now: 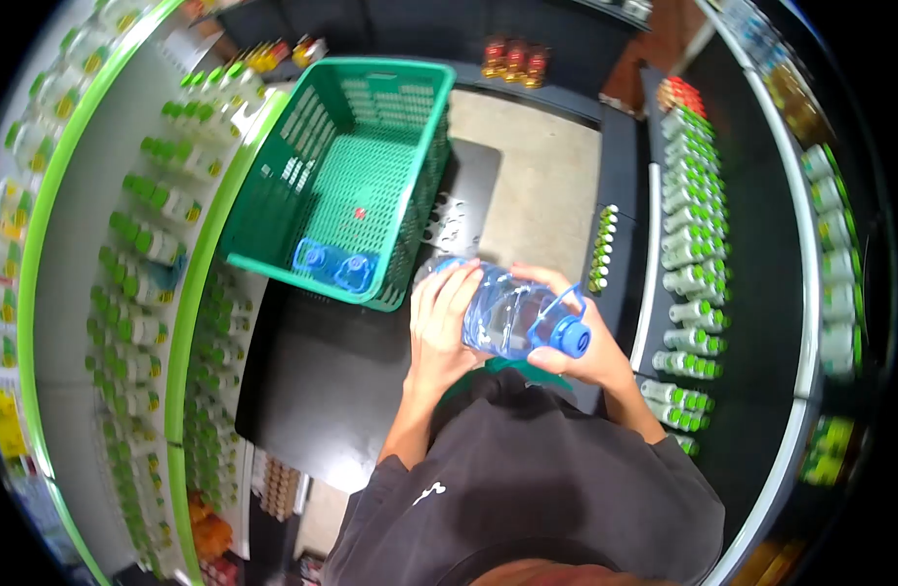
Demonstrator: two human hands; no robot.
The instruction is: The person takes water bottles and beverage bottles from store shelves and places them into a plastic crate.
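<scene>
One green basket (363, 171), three blue-handled bottles (498, 317)

2 bottles (356, 272) in basket (371, 166) on table (322, 366)

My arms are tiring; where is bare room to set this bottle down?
Bare: the black tabletop between green basket, left shelf and dark shirt; mostly bare, the basket floor beyond two bottles. Crowded: that shelf, the basket's near end.

The head-worn camera looks steeply down and forward from above the dark shirt (556, 479) at lower centre, close over the left hand (439, 322) and right hand (597, 344) mid-frame; its wide view bows the shelves (66, 264) at both sides.
</scene>
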